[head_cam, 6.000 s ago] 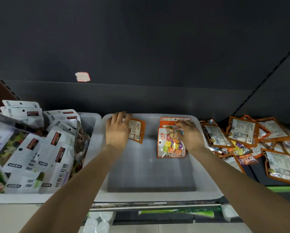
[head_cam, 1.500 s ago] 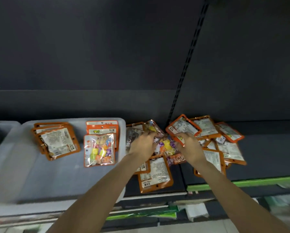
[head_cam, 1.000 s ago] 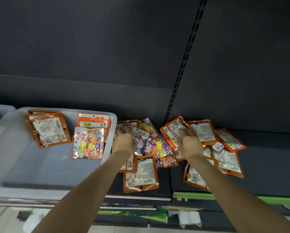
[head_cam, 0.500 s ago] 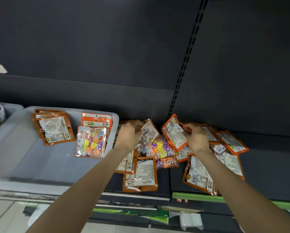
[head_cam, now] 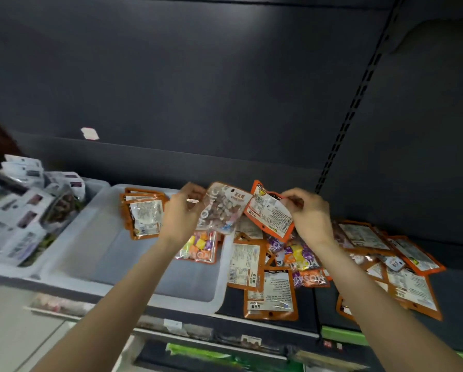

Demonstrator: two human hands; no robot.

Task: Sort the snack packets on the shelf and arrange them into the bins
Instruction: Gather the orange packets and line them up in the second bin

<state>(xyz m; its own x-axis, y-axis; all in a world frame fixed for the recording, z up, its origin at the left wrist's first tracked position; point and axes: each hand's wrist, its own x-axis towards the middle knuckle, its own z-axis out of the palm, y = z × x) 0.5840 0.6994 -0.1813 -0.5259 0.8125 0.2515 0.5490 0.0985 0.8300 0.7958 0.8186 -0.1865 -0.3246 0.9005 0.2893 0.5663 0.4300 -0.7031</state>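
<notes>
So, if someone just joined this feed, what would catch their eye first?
Both hands raised mid-frame, each pinching a packet: the left hand holds a clear MOSAIC candy packet, the right hand an orange-edged packet label side out. Below right, a loose heap of orange packets sprawls over the dark shelf, beside the grey bin with two small stacks at its back.

The word "MOSAIC" runs in white letters along the clear-fronted packet [head_cam: 221, 209] held up in the left hand [head_cam: 183, 214]. "MOSAIC" also shows, upside down, on an orange packet [head_cam: 309, 280] lying in the pile on the shelf. Small print and barcodes on the white back labels are too blurred to read.
</notes>
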